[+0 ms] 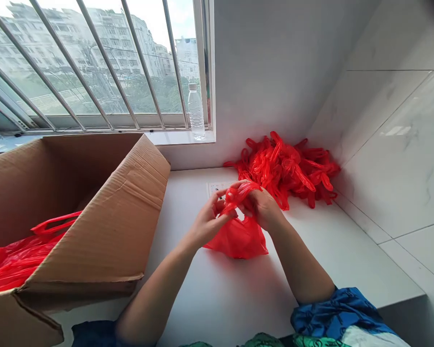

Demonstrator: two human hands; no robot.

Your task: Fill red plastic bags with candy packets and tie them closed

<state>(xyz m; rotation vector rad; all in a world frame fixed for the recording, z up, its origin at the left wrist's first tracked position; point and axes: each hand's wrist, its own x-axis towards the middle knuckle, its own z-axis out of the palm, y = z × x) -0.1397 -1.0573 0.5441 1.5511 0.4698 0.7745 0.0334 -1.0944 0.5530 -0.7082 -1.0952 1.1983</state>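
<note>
**Red plastic carrier bag (238, 243) held up by its handles**

Fingers of the left hand (210, 222) and right hand (261, 207) curled closed on the bunched handles (238, 193), the bag's body resting mid-counter (332, 241). Toward the counter's back right corner, a tangled heap of red bags (285, 168). Along the left side, more red bags (18, 260) inside an open cardboard carton (104, 217), close by the left forearm (166, 289).

Two hands (260, 207), one plastic bottle (196, 112), one cardboard box (104, 226)

White countertop (220, 299), cardboard box (104, 231), heap of red plastic bags (285, 168)
</note>
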